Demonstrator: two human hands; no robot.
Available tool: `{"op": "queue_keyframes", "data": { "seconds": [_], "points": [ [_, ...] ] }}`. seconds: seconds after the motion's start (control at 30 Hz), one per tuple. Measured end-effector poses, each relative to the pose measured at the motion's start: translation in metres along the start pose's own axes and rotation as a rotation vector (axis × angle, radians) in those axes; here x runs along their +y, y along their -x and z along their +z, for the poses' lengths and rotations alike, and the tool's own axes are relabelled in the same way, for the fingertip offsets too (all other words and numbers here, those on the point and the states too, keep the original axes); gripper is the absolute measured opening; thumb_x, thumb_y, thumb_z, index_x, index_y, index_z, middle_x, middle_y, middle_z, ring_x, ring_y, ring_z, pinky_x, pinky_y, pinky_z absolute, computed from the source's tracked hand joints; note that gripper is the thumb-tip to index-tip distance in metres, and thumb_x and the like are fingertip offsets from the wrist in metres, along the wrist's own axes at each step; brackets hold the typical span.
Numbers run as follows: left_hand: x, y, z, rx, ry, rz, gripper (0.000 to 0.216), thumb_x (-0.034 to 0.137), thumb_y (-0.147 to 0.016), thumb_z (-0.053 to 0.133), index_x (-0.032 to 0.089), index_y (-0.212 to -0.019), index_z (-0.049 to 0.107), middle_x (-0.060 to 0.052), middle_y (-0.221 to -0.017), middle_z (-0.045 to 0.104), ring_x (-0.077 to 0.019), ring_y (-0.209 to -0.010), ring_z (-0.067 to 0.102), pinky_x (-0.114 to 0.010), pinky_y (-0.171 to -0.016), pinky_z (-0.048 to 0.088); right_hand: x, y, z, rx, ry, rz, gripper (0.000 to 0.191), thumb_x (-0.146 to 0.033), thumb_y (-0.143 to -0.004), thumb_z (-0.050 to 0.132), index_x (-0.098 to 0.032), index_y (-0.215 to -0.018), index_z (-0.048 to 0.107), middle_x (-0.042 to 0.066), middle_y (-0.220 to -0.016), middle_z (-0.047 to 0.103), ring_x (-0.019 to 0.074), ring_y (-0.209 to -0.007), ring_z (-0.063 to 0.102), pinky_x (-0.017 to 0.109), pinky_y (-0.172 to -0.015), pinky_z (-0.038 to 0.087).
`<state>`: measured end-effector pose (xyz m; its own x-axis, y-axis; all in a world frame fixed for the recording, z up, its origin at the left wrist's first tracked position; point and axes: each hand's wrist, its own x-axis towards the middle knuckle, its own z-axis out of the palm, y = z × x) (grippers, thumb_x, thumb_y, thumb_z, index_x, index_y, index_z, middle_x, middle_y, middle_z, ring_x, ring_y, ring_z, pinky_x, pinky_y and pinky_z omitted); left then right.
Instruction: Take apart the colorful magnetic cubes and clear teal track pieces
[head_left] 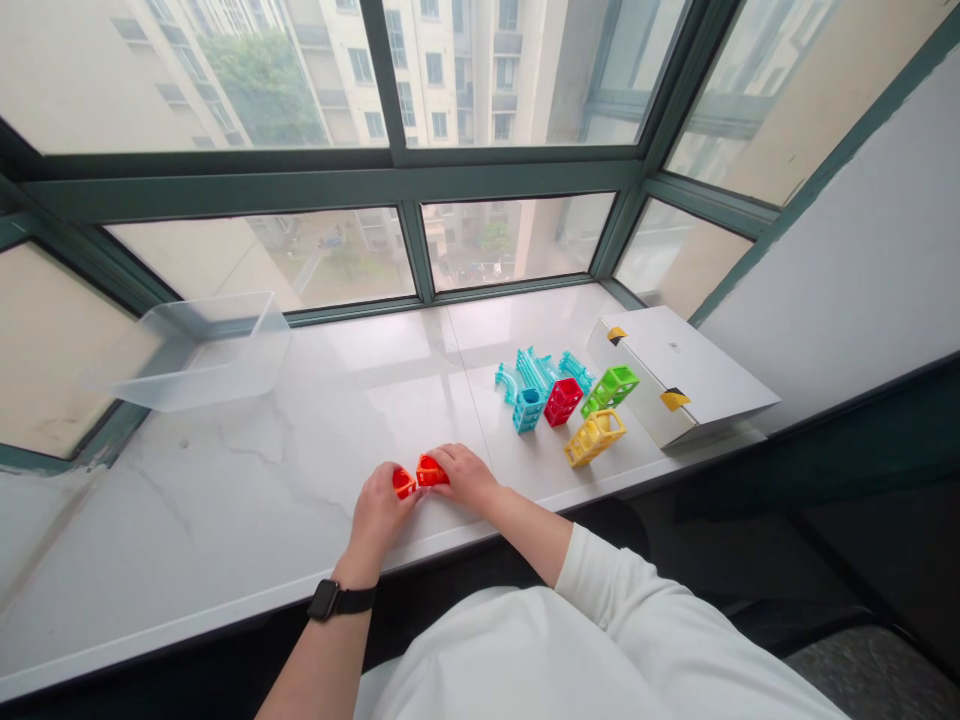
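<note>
At the left of the frame, below the window, a clear plastic bin sits on the marbled white countertop. Toward the lower middle, a black smartwatch circles your left wrist, and your left hand grips an orange-red plastic piece in its fingers. Just beside it, near the centre, your right hand grips a second orange-red piece; the two pieces are close together, but you cannot tell whether they touch. Right of centre are light-blue track pieces, with a blue openwork block in front of them, then a red block, a yellow one lower down and a green one. Farther right, a white box shows yellow-and-black tabs.
</note>
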<state>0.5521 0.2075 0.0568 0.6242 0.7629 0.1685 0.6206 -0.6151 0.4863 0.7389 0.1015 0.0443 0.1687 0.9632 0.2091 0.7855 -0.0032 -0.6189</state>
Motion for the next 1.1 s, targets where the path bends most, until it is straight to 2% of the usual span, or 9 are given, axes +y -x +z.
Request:
{"op": "queue_keyframes", "data": {
  "seconds": [0.17,0.27,0.4,0.53,0.63,0.77,0.9,1.03,1.1],
  "points": [
    [0.0,-0.004,-0.011,-0.053,-0.265,0.036,0.056,0.034,-0.093,0.068,0.023,-0.147,0.055,-0.015,-0.151,0.059,-0.0323,-0.118,0.066,-0.042,-0.095,0.054,-0.004,-0.02,0.011,-0.051,0.0,-0.05,0.064,-0.006,-0.086,0.071,-0.018,-0.146,0.054,0.014,-0.142,0.064,0.0284,-0.133,0.057,0.044,-0.118,0.044],
    [0.011,-0.01,-0.015,-0.119,-0.367,0.06,0.051,0.037,-0.096,0.066,0.02,-0.143,0.058,-0.015,-0.14,0.067,-0.0331,-0.117,0.067,-0.041,-0.096,0.053,-0.005,-0.028,0.012,-0.114,0.009,-0.061,0.064,-0.008,-0.09,0.068,-0.019,-0.151,0.05,0.013,-0.146,0.065,0.0276,-0.131,0.06,0.043,-0.117,0.045],
    [0.023,-0.021,-0.017,-0.213,-0.458,0.046,0.058,0.042,-0.101,0.061,0.019,-0.152,0.049,-0.013,-0.117,0.076,-0.0317,-0.104,0.071,-0.04,-0.087,0.052,-0.005,-0.034,0.011,-0.136,0.061,-0.011,0.065,-0.016,-0.096,0.069,-0.025,-0.156,0.047,0.01,-0.146,0.067,0.0277,-0.124,0.066,0.042,-0.11,0.048],
    [0.023,-0.034,-0.017,-0.279,-0.497,0.068,0.052,0.047,-0.102,0.06,0.02,-0.146,0.054,-0.013,-0.118,0.074,-0.0308,-0.105,0.071,-0.037,-0.085,0.051,-0.003,-0.032,0.01,-0.066,0.064,0.067,0.07,-0.02,-0.096,0.071,-0.022,-0.16,0.042,0.012,-0.143,0.068,0.0277,-0.124,0.066,0.041,-0.11,0.049],
    [0.019,-0.041,-0.018,-0.261,-0.513,-0.002,0.051,0.047,-0.104,0.056,0.018,-0.146,0.055,-0.014,-0.115,0.073,-0.031,-0.102,0.071,-0.038,-0.083,0.052,0.004,-0.026,0.01,0.032,0.023,0.177,0.07,-0.022,-0.097,0.071,-0.019,-0.161,0.041,0.015,-0.142,0.066,0.0275,-0.127,0.064,0.042,-0.111,0.05],
    [0.018,-0.044,-0.019,-0.209,-0.522,-0.043,0.054,0.032,-0.108,0.042,0.026,-0.162,0.044,-0.016,-0.13,0.066,-0.0271,-0.096,0.072,-0.038,-0.079,0.054,0.009,-0.017,0.011,0.1,-0.009,0.235,0.064,-0.025,-0.093,0.076,-0.018,-0.151,0.053,0.014,-0.136,0.066,0.0269,-0.125,0.062,0.042,-0.113,0.048],
    [0.02,-0.044,-0.015,-0.213,-0.519,-0.029,0.06,0.019,-0.106,0.038,0.034,-0.164,0.043,-0.015,-0.155,0.053,-0.0219,-0.09,0.074,-0.033,-0.071,0.055,0.003,-0.015,0.012,0.111,0.067,0.22,0.055,-0.034,-0.09,0.082,-0.024,-0.142,0.066,0.013,-0.13,0.063,0.0286,-0.12,0.06,0.042,-0.109,0.049],
    [0.018,-0.045,-0.01,-0.186,-0.514,-0.005,0.064,0.017,-0.103,0.04,0.037,-0.163,0.044,-0.013,-0.174,0.031,-0.0206,-0.085,0.074,-0.034,-0.066,0.057,-0.007,-0.017,0.014,0.068,0.128,0.25,0.062,-0.04,-0.092,0.08,-0.03,-0.15,0.06,0.011,-0.123,0.065,0.0292,-0.111,0.064,0.043,-0.1,0.052],
    [0.016,-0.045,-0.009,-0.165,-0.491,0.008,0.06,0.017,-0.103,0.04,0.036,-0.159,0.05,-0.012,-0.174,0.032,-0.0208,-0.086,0.074,-0.035,-0.067,0.059,-0.01,-0.018,0.015,0.049,0.116,0.242,0.065,-0.039,-0.093,0.077,-0.026,-0.154,0.056,0.012,-0.125,0.066,0.0288,-0.109,0.066,0.043,-0.099,0.053]
  ]
}}
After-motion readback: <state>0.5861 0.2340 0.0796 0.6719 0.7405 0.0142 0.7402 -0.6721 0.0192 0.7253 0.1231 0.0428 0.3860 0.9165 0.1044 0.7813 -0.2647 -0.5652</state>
